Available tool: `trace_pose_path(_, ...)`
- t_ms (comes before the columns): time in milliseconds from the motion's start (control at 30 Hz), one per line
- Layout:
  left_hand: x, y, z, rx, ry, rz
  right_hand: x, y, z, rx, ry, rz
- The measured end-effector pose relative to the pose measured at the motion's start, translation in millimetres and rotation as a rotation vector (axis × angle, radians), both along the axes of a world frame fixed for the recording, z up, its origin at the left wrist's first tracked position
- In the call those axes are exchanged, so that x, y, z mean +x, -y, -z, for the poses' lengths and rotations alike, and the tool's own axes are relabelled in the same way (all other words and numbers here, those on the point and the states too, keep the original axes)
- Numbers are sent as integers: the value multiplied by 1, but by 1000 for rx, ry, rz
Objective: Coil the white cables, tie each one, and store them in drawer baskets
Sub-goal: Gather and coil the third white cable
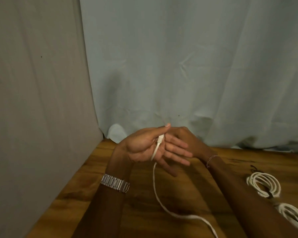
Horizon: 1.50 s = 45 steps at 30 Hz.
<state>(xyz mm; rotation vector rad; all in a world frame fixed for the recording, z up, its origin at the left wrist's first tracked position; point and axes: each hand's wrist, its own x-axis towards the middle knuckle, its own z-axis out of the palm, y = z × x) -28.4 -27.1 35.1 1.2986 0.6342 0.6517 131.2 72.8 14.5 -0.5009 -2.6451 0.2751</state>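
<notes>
Behind the left hand pinching a white cable, the right hand's fingers hide.

A wooden tabletop with dark grain carries 2 coiled white cables near its right edge: 1 tied coil and, just nearer, a second coil, blurred and cut off. A loose white cable seems to trail across the near middle.

The right hand is mostly hidden behind the left hand; the white cable leaves the bottom edge.
</notes>
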Motion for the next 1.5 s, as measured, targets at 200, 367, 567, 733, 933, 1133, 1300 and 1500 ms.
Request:
trace_pose_path(200, 2, -1, 2, -84, -127, -224, 2, -1, -56, 178, 104, 102)
trace_pose_path(367, 1, -5, 3, -164, -18, -338, 9, 20, -83, 379, 70, 224)
trace_pose_path(567, 11, -16, 6, -147, 199, -535, 9, 51, -82, 292, -107, 392)
trace_pose_path(733, 18, -19, 3, -94, 503, -727, -2, 89, -56, 10, -311, 378)
trace_pose_path(933, 16, -18, -3, -49, 626, -700, -19, 116, 6, 23, -357, 246)
trace_pose_path(1133, 26, -12, -7, 7, 709, -714, -15, 114, 32, 214, -460, 339)
trace_pose_path(1300, 26, -6, -12, 0, 739, -814, -6, 103, 50, 186, -349, 301)
trace_pose_path(1500, 29, -5, -11, 50, 555, -882, -4, 77, 55, 85, -402, 284)
